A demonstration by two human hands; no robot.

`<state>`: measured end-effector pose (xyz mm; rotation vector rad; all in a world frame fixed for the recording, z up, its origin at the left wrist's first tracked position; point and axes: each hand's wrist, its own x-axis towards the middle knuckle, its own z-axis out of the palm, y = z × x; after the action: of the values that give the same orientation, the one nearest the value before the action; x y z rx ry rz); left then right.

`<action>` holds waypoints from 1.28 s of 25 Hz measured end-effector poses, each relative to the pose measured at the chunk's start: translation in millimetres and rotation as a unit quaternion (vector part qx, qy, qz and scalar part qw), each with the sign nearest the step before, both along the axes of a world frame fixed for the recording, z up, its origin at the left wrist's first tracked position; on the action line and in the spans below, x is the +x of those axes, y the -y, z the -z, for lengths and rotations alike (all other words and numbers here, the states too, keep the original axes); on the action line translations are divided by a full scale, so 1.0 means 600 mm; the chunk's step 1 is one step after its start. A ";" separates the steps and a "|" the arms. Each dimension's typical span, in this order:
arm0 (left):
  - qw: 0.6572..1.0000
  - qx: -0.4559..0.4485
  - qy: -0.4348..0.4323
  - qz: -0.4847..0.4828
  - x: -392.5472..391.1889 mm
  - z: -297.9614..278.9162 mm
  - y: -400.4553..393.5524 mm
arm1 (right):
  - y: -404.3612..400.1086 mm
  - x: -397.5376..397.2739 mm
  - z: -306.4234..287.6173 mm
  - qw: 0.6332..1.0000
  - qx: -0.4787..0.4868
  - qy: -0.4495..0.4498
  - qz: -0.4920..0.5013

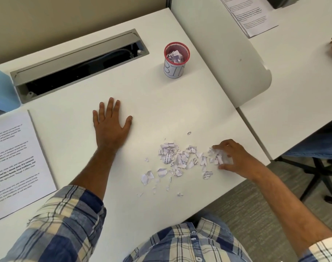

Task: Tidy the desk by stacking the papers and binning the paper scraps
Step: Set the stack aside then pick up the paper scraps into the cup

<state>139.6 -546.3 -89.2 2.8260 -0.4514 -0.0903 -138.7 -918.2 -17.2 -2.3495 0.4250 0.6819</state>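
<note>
Near the counter's (180,110) front edge lie torn, crumpled white printed paper scraps (178,160); right grip (235,159) pinches scraps; left grip (111,125) rests flat, fingers spread.

White desks (152,103), grey carpet (256,214)

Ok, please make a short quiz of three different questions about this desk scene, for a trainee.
1. True or false: the bin already holds some scraps.
2. Which hand gathers the paper scraps: A left, B right?
3. Fill in: the left hand lies ___ on the desk.

Key: 1 true. 2 B; the right hand has its fingers curled over scraps. 3 flat.
</note>
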 end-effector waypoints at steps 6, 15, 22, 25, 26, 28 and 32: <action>1.000 -0.005 0.007 -0.001 0.000 0.003 -0.002 | -0.026 0.016 0.015 0.995 -0.037 0.088 0.038; 1.000 -0.006 0.002 -0.003 -0.001 0.004 0.000 | -0.002 0.070 -0.012 0.989 -0.027 0.122 0.074; 1.000 -0.013 0.004 -0.004 -0.002 0.001 0.001 | 0.009 0.142 -0.051 0.984 0.028 0.153 0.086; 1.000 -0.016 0.012 -0.006 -0.001 0.001 0.000 | 0.012 0.187 -0.072 0.971 0.082 0.184 0.129; 1.000 -0.016 0.016 -0.007 -0.001 0.002 0.000 | 0.014 0.208 -0.079 0.966 0.104 0.192 0.141; 1.000 -0.016 0.021 -0.008 -0.001 0.004 0.001 | 0.021 0.260 -0.091 0.959 0.122 0.213 0.142; 0.999 -0.024 0.037 -0.014 0.000 0.008 0.004 | 0.031 0.383 -0.117 0.948 0.096 0.285 0.103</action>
<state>139.7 -548.8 -94.1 2.7947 -0.4253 0.0295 91.3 -936.6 52.9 -2.1499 0.3149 -0.0650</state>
